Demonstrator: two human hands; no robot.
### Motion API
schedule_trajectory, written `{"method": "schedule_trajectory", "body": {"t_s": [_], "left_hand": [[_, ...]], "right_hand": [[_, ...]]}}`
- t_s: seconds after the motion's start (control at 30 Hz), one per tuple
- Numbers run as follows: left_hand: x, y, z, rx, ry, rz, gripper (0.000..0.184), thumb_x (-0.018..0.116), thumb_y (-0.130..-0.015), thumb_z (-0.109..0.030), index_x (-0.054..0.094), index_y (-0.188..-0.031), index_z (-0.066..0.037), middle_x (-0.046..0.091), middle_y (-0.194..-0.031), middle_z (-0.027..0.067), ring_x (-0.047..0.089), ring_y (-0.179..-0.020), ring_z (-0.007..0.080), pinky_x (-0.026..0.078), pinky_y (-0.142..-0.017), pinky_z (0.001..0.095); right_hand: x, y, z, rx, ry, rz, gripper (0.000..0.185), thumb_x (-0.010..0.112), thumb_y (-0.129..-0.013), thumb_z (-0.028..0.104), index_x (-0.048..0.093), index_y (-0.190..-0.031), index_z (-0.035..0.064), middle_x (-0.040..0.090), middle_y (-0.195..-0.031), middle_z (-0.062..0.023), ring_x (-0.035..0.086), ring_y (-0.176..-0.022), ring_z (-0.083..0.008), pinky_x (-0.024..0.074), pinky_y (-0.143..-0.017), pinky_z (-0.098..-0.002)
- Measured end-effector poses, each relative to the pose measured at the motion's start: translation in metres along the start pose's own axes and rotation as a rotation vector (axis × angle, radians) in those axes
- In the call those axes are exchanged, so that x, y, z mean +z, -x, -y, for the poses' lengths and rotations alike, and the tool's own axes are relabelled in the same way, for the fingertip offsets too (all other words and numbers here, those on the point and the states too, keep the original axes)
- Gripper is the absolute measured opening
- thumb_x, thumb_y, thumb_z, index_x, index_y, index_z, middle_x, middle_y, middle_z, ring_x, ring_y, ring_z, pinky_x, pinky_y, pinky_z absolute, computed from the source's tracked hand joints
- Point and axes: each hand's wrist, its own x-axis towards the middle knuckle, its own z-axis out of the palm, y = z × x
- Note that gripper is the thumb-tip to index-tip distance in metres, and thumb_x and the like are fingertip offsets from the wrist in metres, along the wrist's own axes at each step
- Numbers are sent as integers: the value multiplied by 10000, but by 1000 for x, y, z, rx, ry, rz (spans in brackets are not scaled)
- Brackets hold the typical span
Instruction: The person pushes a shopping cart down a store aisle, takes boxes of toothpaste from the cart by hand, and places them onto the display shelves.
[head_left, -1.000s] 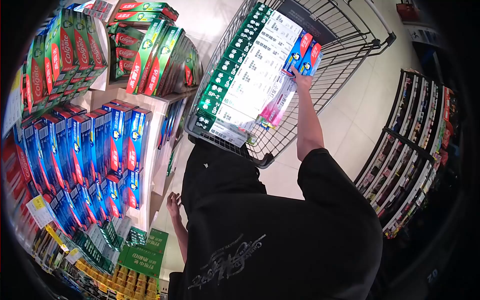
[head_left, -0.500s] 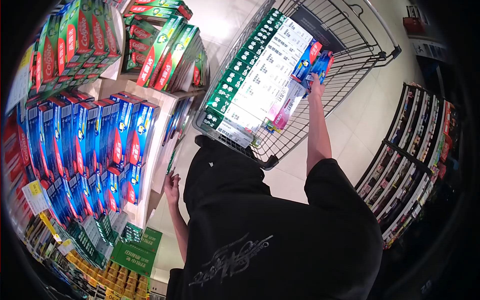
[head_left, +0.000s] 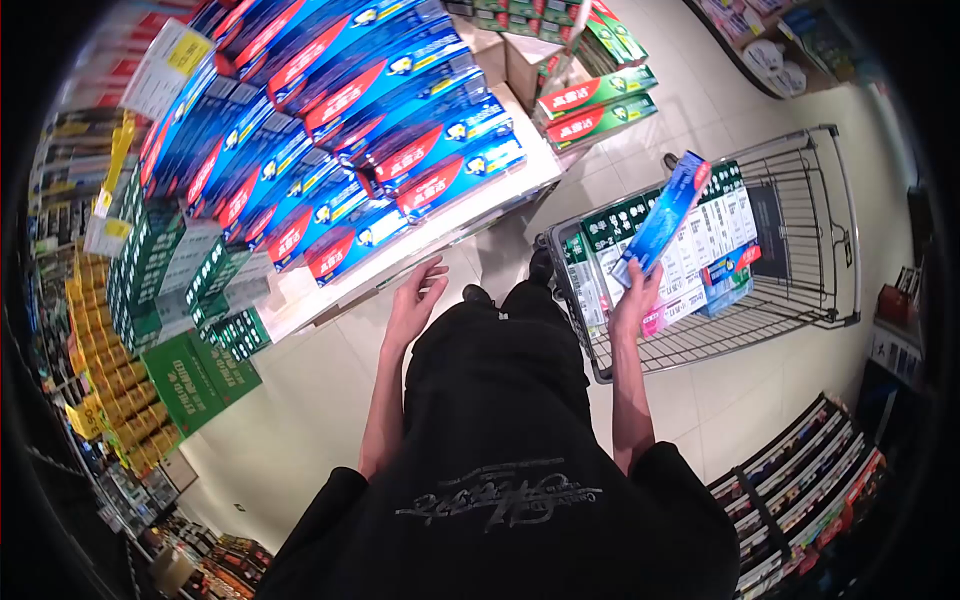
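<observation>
My right hand (head_left: 636,300) grips one end of a long blue toothpaste box (head_left: 662,222) with a red end, holding it tilted above the shopping cart (head_left: 800,350). Below it in the cart lie rows of green and white cartons (head_left: 712,222) marked SP-2. Another blue and red box (head_left: 730,278) and a pink and white box (head_left: 672,314) rest against them. My left hand (head_left: 415,300) holds nothing, its fingers apart, close to the front edge of the display shelf (head_left: 470,222). On that shelf are stacked blue and red toothpaste boxes (head_left: 430,165).
Green and red toothpaste boxes (head_left: 600,105) stand at the far end of the display. A green carton (head_left: 200,380) sits on the floor at left, beside yellow-gold goods (head_left: 120,380). A packed rack (head_left: 790,490) is at lower right.
My right hand has lifted the blue toothpaste box up from the cart's contents. The view has turned toward the shelf, and my left hand has come up nearer the shelf edge.
</observation>
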Motion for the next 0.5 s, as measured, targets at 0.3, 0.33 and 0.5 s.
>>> {"method": "schedule_trajectory", "body": {"t_s": [0.3,0.33,0.5], "left_hand": [[-85,61,5,161,654,-247,715,212,-936,-605,307,-1392,-62,564,-1193,154,618,-965,215,516,-736,316],[-93,71,17,163,680,-287,839,235,-871,-710,280,-1403,-63,585,-1152,148,634,-924,210,527,-670,296],[-114,133,95,47,627,-612,571,503,-884,-442,470,-1285,-37,598,-1029,86,616,-781,129,521,-576,236]], "right_hand": [[103,131,30,-174,328,1060,695,743,-690,206,422,-1267,-9,534,-1091,-142,553,-995,-220,426,-896,-336],[111,141,30,-178,392,1180,697,755,-674,200,435,-1257,-10,541,-1090,-153,561,-1002,-239,431,-896,-340],[152,182,32,-323,614,1628,683,767,-630,185,485,-1237,51,544,-1092,-154,564,-1010,-340,469,-855,-377]]}}
